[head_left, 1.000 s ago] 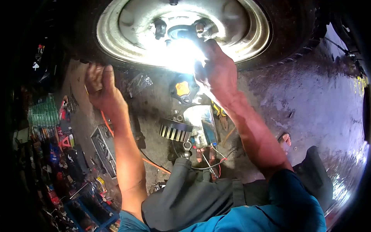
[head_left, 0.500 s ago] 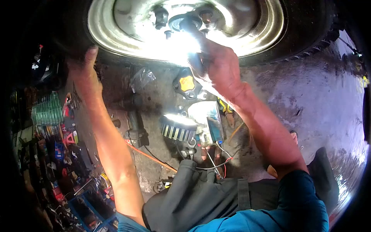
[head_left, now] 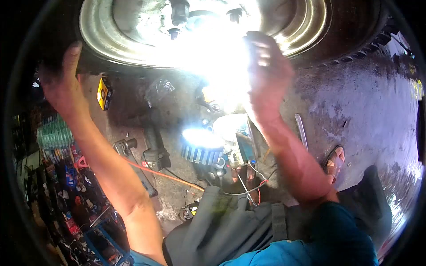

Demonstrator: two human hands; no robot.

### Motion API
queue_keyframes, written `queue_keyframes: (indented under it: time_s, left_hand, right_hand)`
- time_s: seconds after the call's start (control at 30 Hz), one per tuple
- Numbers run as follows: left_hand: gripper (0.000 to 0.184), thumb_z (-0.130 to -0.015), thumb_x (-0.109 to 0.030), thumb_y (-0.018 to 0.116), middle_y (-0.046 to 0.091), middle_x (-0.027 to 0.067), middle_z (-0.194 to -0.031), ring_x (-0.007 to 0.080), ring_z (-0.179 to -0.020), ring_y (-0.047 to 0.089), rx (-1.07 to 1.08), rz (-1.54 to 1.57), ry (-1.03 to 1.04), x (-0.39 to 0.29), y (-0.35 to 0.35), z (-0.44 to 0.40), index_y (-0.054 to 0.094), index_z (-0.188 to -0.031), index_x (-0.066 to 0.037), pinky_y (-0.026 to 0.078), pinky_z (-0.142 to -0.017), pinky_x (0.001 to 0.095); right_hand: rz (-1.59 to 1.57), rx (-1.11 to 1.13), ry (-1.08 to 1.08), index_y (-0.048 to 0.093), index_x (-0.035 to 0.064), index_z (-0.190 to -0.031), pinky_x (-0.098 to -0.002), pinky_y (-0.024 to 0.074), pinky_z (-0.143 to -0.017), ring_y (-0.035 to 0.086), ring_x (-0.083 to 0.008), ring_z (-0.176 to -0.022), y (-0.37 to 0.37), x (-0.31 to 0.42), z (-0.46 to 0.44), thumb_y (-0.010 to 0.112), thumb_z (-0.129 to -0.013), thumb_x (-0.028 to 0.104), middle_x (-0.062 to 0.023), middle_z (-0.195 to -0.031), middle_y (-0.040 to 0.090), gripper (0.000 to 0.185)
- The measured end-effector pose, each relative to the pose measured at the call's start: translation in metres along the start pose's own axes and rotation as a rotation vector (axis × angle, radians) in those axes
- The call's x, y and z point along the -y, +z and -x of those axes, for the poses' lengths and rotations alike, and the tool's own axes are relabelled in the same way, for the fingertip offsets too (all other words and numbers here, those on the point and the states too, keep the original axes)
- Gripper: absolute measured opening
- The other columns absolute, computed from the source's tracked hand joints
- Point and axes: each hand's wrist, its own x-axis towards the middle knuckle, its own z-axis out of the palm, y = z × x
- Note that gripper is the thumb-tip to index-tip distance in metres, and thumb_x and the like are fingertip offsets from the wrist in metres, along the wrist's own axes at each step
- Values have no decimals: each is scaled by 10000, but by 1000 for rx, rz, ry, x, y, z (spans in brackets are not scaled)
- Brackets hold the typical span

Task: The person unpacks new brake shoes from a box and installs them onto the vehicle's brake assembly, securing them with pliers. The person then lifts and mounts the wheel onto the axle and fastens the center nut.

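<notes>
A wheel fills the top of the view, its pale metal rim [head_left: 100, 37] partly washed out by glare, with a dark tyre [head_left: 355, 31] around it. On the tyre's left side is my left hand [head_left: 62, 80], thumb stretched up along the edge and fingers lost in shadow. My right hand [head_left: 270, 75] is raised before the lower right of the rim, fingers bent. Blur and glare hide whether it holds anything. Dark studs or nuts [head_left: 179, 12] show near the hub. Below the hands, a lit work lamp [head_left: 202, 144] stands on the floor beside a boxy device with wires [head_left: 242, 146].
A yellow-and-black box [head_left: 104, 94], a clear plastic bag [head_left: 159, 88], a dark power tool [head_left: 155, 146] and an orange cable [head_left: 173, 181] lie on the floor. A metal bar [head_left: 301, 133] lies right of my forearm, near a sandalled foot [head_left: 335, 163]. Cluttered goods and a blue crate [head_left: 100, 244] crowd the left.
My right hand has drawn back from the hub, to the right and slightly down. My left hand has shifted left, and the rim's left edge appears further left. Glare over the hub has grown.
</notes>
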Motion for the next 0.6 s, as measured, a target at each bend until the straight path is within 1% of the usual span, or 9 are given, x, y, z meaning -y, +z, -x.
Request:
queue_keyframes:
  time_s: [0.03, 0.1, 0.13, 0.2, 0.33, 0.37, 0.47, 0.5, 0.6]
  left_hand:
    - [566, -853, -422, 613, 548, 202, -1228, 315, -1088, 546, -50, 84, -64, 6, 0, 2, 539, -1220, 3, 458, -911, 435]
    - [517, -912, -452, 512, 549, 194, -1191, 314, -1034, 555, -152, 255, -187, 17, 2, 4, 558, -1184, -15, 464, -886, 446]
    - [508, -941, -467, 462, 550, 190, -1172, 313, -1007, 560, -200, 343, -247, 20, 5, 4, 567, -1166, -24, 467, -874, 451]
    - [517, -947, -487, 429, 551, 189, -1148, 297, -972, 555, -316, 360, -281, 14, 11, 13, 573, -1146, -32, 472, -861, 447]
    - [504, -913, -461, 426, 568, 147, -937, 231, -911, 566, -665, 381, -161, 28, 12, 4, 593, -1070, -12, 505, -768, 416]
    - [592, -927, -483, 406, 597, 183, -1003, 268, -940, 576, -656, 315, 16, 49, 25, -12, 579, -1103, 55, 491, -861, 411]
    - [654, -962, -491, 403, 557, 252, -1234, 314, -1026, 578, -744, 43, -352, 24, 48, -29, 509, -1250, 87, 446, -943, 418]
    - [671, -953, -494, 434, 543, 256, -1268, 310, -1046, 572, -653, 270, -257, 9, 52, -21, 498, -1260, 99, 431, -967, 388]
    - [673, -948, -490, 452, 533, 259, -1281, 291, -1063, 565, -593, 320, -202, 14, 48, -23, 499, -1253, 108, 429, -967, 383]
  right_hand:
    - [-284, -174, 16, 597, 60, -1125, -270, 498, -565, 606, -144, -730, -15, -15, 5, 646, -858, 189, -46, -931, 610, 301]
    - [-416, -572, 207, 581, 47, -1072, -309, 510, -681, 593, -173, -869, -55, -11, 8, 593, -898, 242, -78, -1042, 575, 261]
    - [55, -726, 199, 574, 42, -1041, -344, 509, -745, 578, -188, -933, -71, 7, 3, 562, -916, 275, -97, -1084, 557, 265]
    - [110, -905, 148, 553, 34, -1040, -395, 467, -864, 544, -207, -1012, -101, -4, -17, 454, -954, 350, -114, -1107, 536, 343]
    - [238, -866, -78, 480, -23, -1210, -408, 405, -986, 519, -246, -1097, -113, -7, -62, 317, -991, 395, -148, -1225, 512, 499]
    - [258, -882, -222, 450, -37, -1255, -404, 389, -1012, 503, -251, -1130, -101, -26, -93, 293, -996, 398, -162, -1268, 492, 530]
    - [441, -786, -384, 361, -66, -1350, -384, 350, -1065, 451, -254, -1206, -106, -48, -102, 264, -1005, 401, -196, -1369, 417, 589]
    - [406, -768, -386, 346, -70, -1363, -378, 344, -1071, 442, -251, -1215, -107, -54, -104, 262, -1006, 405, -201, -1385, 400, 600]
    - [212, -744, -338, 334, -73, -1375, -361, 336, -1080, 436, -242, -1220, -110, -65, -107, 267, -1006, 415, -206, -1403, 378, 615]
